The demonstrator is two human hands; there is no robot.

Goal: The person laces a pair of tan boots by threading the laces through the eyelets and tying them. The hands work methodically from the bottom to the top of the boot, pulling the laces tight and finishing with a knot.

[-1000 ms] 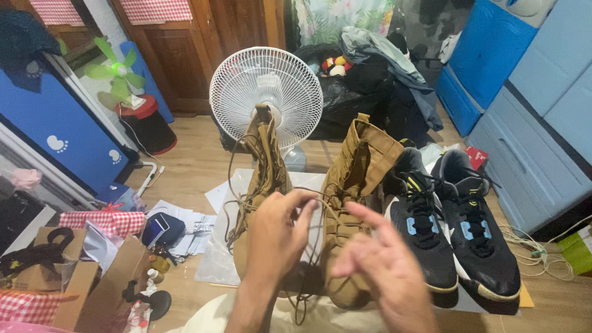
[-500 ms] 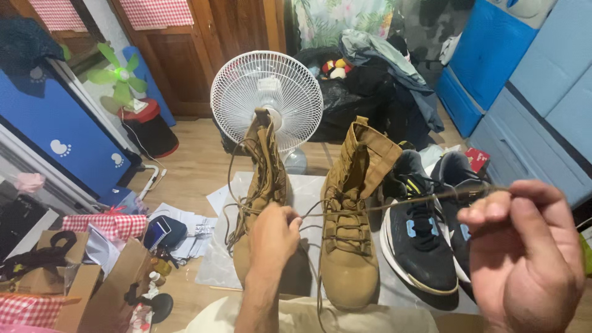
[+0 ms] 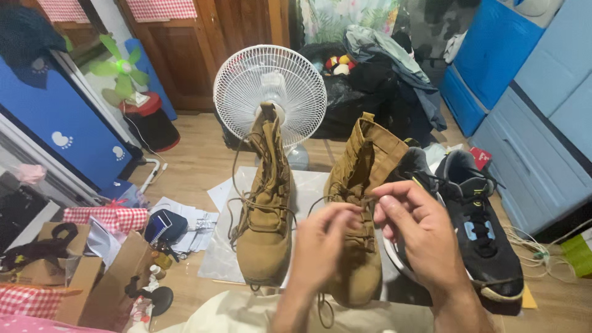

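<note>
Right-hand tan boot, upright on a pale sheet on the wooden floor, with its brown lace gathered over the front eyelets. The left hand and the right hand meet directly above this boot, fingertips almost touching; each pinches the lace between thumb and forefinger, so both grips are closed on it. A second tan boot stands just beside it, its own lace hanging in loose loops. A pair of black sneakers sits close on the other side, the nearer one touching the laced boot.

Change from half a second earlier: the right hand, then drawn far out to the side with the lace stretched taut across the sneakers, has returned to the boot; the left hand has shifted from the gap between the boots to a position over the laced one. The boots and sneakers have not moved.

Behind the boots stands a white fan, with a heap of dark clothing beyond it. Cardboard boxes and scattered papers lie to the left.

Hidden or unclear: the hands cover the boot's middle lacing, so whether a knot is formed cannot be told. The near sneaker is largely masked by the right hand. Both forearms are cut off at the lower edge.
</note>
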